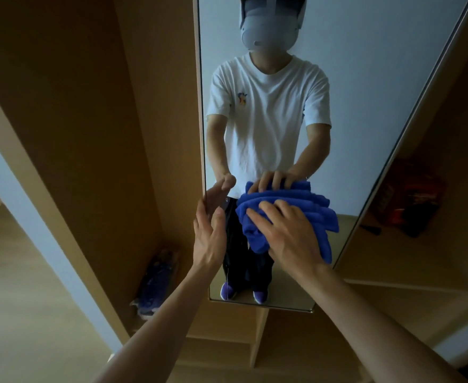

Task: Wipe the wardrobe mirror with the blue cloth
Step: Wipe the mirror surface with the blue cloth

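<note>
Right hand [288, 233] pressing bunched blue cloth [310, 205] against lower half of wardrobe mirror [365, 92], fingers spread and nearly straight, not curling round it. Left hand [209, 233] lying open, fingers straight, touching mirror's left edge, just beside cloth. Bluish wrapped bundle [155, 283] leaning inside wardrobe compartment at left.

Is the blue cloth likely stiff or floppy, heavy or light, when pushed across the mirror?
Probably floppy: the blue cloth bunches in folds and sags below the right hand. Likely light: straight fingers alone pin it to the mirror.
</note>
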The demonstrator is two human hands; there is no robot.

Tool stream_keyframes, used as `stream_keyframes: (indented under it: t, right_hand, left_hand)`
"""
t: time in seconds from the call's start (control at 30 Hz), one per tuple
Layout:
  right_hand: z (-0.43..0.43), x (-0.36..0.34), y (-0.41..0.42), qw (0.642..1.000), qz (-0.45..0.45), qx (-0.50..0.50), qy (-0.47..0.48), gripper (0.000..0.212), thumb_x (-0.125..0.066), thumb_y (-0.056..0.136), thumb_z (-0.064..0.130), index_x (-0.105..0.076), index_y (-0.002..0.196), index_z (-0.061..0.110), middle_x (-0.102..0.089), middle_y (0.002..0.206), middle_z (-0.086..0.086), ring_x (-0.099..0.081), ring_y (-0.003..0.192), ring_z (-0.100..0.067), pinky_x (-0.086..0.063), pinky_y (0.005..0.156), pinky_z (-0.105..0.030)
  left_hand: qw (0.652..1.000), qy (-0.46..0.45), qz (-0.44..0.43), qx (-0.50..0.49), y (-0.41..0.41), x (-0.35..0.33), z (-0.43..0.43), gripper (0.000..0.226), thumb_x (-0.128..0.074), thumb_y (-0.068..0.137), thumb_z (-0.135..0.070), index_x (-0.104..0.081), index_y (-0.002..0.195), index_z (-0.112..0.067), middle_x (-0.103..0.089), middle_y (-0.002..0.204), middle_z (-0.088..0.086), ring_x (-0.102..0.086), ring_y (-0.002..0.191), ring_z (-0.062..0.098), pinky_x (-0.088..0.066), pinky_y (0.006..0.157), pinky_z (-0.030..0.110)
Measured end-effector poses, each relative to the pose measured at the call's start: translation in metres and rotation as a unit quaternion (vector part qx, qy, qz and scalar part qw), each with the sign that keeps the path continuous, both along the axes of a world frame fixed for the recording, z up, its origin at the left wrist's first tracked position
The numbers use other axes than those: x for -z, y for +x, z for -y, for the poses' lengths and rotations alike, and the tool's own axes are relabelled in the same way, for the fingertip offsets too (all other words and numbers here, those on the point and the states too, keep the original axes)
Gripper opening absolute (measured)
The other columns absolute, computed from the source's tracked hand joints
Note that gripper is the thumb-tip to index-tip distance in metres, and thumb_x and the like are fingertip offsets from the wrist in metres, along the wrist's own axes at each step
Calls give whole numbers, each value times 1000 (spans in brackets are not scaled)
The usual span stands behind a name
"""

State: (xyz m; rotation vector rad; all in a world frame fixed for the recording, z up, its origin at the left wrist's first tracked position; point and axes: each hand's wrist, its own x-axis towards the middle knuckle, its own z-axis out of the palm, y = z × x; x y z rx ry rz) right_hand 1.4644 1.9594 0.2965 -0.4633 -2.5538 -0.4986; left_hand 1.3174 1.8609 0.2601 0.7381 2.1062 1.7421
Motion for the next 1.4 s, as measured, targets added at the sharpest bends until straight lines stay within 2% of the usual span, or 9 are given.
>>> stream_keyframes:
  t: [0.1,0.27,0.43,0.6,0.7,0.9,1.1,1.23,1.4]
  right_hand:
    - [-1,16,9,999,49,11,-11,57,-74,81,21,-56,135,19,-57,133,-8,-54,114,-31,-51,89,-42]
    - [-5,24,17,997,75,6,-13,56,-75,81,24,-56,133,20,-57,130,-6,-55,109,-29,-51,85,-42]
    - [-12,9,25,1000,10,-2,-18,55,-74,81,21,-57,133,20,-59,127,-5,-54,108,-28,-49,85,-40]
    - [-30,-31,36,997,-72,-3,4,52,-61,82,23,-55,134,21,-57,127,-5,-51,103,-27,-43,81,-40]
    - [-38,-41,44,996,-90,-6,9,52,-56,83,24,-54,134,22,-56,129,-5,-51,105,-27,-43,82,-40]
    - [-40,-8,52,1000,-29,-2,-2,58,-75,79,20,-55,133,20,-57,131,-5,-51,118,-30,-48,91,-41]
    - [-41,16,65,999,33,8,-6,63,-83,74,21,-59,133,19,-59,133,-7,-54,118,-32,-50,91,-42]
    - [-42,11,67,1000,26,-1,-5,56,-78,78,20,-59,130,21,-60,130,-4,-54,112,-28,-48,88,-40]
    - [-47,-23,70,998,-61,2,6,51,-70,81,20,-58,131,23,-61,119,0,-52,101,-26,-43,81,-39]
  left_hand:
    - [1000,-18,-9,-5,2,3,-1,68,-33,100,-65,-7,160,-44,-22,168,0,-38,146,27,-37,108,44]
    - [999,-42,-9,-26,10,2,-4,75,-45,101,-59,-1,160,-45,-17,169,0,-38,146,29,-34,94,36]
    - [998,-54,-18,-41,16,-1,-6,86,-57,98,-48,1,161,-38,-16,168,6,-37,145,34,-34,92,37]
    - [996,-47,-40,-62,19,-13,-12,90,-60,97,-43,2,162,-33,-14,168,8,-31,148,36,-39,107,52]
    - [994,-53,-40,-84,24,-18,-17,92,-61,97,-41,3,162,-32,-16,167,11,-31,148,38,-41,106,55]
    - [992,-63,-56,-99,31,-13,-20,94,-61,96,-37,7,161,-34,-14,167,9,-34,146,38,-46,104,57]
    - [990,-61,-64,-108,36,-11,-22,97,-62,95,-37,9,161,-36,-12,168,8,-38,144,37,-43,89,43]
    - [991,-64,-60,-100,37,-11,-19,97,-63,95,-36,8,161,-35,-12,168,9,-32,147,38,-42,98,48]
    - [992,-75,-51,-84,32,-15,-11,93,-62,96,-38,5,161,-35,-14,168,8,-31,148,39,-41,106,55]
